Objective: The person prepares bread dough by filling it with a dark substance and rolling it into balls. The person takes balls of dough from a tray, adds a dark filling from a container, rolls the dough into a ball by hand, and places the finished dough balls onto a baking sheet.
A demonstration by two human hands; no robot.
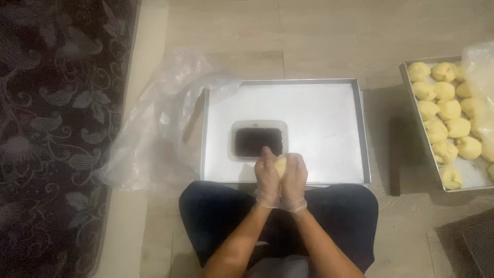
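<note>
Floor tray (pixel 329 103); dough (pixel 280 166) between hands' grip.

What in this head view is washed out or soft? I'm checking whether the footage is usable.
Head view: the metal tray floor is washed out to near white; the gloved left hand, right hand and dough piece are soft; the patterned carpet at left is dim; the dough balls stay readable.

Off to my right I see a second metal tray (pixel 412 98) packed with pale dough balls (pixel 449 109), clear plastic (pixel 483 77) partly over its far end. A dark stick-like object (pixel 395 157) lies beside it. Crumpled clear plastic sheet (pixel 154 128) lies left, next to a dark patterned rug (pixel 51 128). Light wood floor (pixel 319 36).
</note>
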